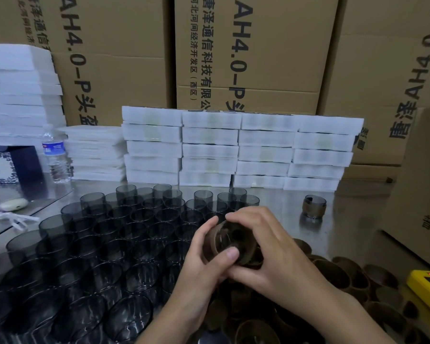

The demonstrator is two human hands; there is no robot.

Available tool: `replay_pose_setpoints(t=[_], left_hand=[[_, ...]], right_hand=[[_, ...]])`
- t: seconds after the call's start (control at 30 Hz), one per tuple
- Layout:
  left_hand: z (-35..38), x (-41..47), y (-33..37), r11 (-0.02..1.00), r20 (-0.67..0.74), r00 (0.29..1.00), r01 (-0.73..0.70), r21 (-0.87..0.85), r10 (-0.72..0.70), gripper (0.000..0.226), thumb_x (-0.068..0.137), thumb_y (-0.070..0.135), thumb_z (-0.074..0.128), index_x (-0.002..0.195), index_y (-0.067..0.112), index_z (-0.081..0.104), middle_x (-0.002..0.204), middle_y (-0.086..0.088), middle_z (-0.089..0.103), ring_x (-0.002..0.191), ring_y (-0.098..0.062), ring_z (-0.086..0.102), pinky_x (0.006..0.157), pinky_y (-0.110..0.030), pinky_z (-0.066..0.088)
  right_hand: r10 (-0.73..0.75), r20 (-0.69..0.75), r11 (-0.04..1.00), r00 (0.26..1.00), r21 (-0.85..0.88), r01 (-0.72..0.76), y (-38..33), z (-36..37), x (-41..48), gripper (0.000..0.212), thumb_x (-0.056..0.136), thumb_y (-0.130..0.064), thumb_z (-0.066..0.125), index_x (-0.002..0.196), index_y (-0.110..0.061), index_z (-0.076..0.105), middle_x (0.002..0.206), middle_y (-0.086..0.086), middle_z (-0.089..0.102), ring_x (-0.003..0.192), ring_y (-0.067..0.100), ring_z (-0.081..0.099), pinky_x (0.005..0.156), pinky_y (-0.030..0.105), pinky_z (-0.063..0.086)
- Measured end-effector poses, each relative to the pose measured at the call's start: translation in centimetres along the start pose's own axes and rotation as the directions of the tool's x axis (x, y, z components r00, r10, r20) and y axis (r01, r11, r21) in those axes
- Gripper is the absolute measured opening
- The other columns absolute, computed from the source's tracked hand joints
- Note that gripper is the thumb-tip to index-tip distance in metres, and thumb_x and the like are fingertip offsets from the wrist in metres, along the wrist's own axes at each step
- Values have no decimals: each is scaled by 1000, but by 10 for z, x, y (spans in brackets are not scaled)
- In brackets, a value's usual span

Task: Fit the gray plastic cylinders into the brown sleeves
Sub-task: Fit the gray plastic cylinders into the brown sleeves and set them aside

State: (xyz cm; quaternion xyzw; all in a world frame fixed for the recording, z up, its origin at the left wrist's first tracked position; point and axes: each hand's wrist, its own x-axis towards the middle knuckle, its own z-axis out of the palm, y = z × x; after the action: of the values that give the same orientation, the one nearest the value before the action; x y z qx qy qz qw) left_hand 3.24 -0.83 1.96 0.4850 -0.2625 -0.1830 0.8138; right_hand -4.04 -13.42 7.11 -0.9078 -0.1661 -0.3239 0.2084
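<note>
Above the steel tabletop [283, 209], our left hand [204, 259] and right hand [271, 247] both curl their fingers [205, 232] round the brown tubular sleeve [213, 242], the translucent gray plastic cylinder [225, 240] apparently partly inside it, long axis tilted up toward us, equally near either hand.

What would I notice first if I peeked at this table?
Two hands meet in the middle: the left hand and right hand grip a brown sleeve. Rows of gray cylinders crowd the table on the left, and white foam stacks stand behind them.
</note>
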Motion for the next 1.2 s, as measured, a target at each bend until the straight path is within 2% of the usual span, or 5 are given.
replay_pose_setpoints(t=[0.2, 0.37, 0.53, 1.03, 1.2], left_hand=[[-3, 3, -2, 998, -62, 998, -30, -50, 27, 79, 54, 36, 80, 129, 24, 56, 120, -10, 67, 109, -26, 67, 82, -37, 57], [-3, 3, -2, 996, -103, 992, -78, -38, 73, 83, 55, 36, 78, 131, 17, 52, 121, -12, 65, 111, -27, 65, 88, -40, 56], [-1, 2, 0, 994, -95, 990, -105, -36, 101, 83, 54, 34, 78, 132, 19, 51, 118, -8, 68, 109, -23, 67, 84, -33, 57], [-1, -1, -3, 983, -87, 979, -180, 39, 183, 76, 50, 25, 72, 123, 28, 53, 107, -2, 70, 105, -24, 65, 89, -39, 53], [-1, -1, -2, 979, -75, 977, -193, 66, 198, 66, 50, 23, 73, 114, 34, 61, 110, -5, 68, 105, -28, 64, 91, -40, 53]], right_hand=[[212, 18, 956, 977, 203, -212, -8, -8, -2, 59, 71, -72, 56, 123, -59, 31, 125, -34, 40, 121, -11, 40, 95, 2, 29], [420, 65, 822, 905, 395, -410, -7, -8, 2, 61, 64, -75, 49, 118, -49, 43, 121, -29, 52, 111, -14, 49, 87, 9, 43], [460, 135, 755, 878, 462, -466, -8, -7, 2, 71, 55, -70, 57, 119, -42, 48, 113, -21, 61, 98, -9, 61, 81, 9, 47], [422, 173, 755, 890, 477, -451, -1, -11, 2, 42, 86, -7, 63, 116, -33, 53, 106, -11, 66, 87, 2, 66, 73, 14, 49], [413, 154, 781, 898, 446, -436, -2, -14, 1, 37, 87, -3, 61, 113, -30, 56, 101, -10, 67, 86, 3, 67, 75, 17, 51]])
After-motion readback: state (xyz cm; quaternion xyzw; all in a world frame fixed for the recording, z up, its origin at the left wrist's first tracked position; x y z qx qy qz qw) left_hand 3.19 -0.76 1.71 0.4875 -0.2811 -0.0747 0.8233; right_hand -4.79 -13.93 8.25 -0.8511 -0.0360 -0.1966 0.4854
